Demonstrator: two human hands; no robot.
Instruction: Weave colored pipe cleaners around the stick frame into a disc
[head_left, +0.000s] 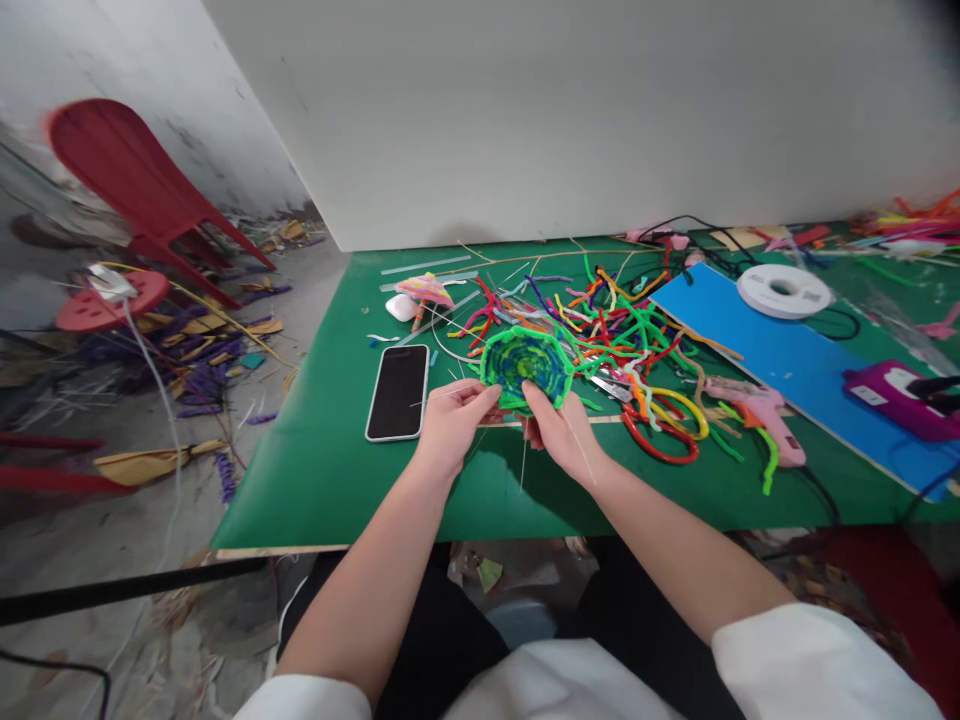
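Note:
Between my two hands is a small round piece woven from pipe cleaners (529,368), blue and dark green inside with a bright green rim. Its hollow side faces me. My left hand (459,415) pinches its left edge, thumb against fingers. On the right, my right hand (556,428) presses its thumb on the front face, with the fingers curled behind and partly hidden. Thin pale strands stick out around both hands. Just beyond lies a tangled heap of coloured pipe cleaners (622,318).
A phone (398,393) lies left of my hands, near a pink-yellow umbrella-shaped craft piece (424,290). To the right are red-handled scissors (667,440), a pink glue gun (765,412), a blue board (772,350), a white spool (784,291) and a purple power strip (900,398).

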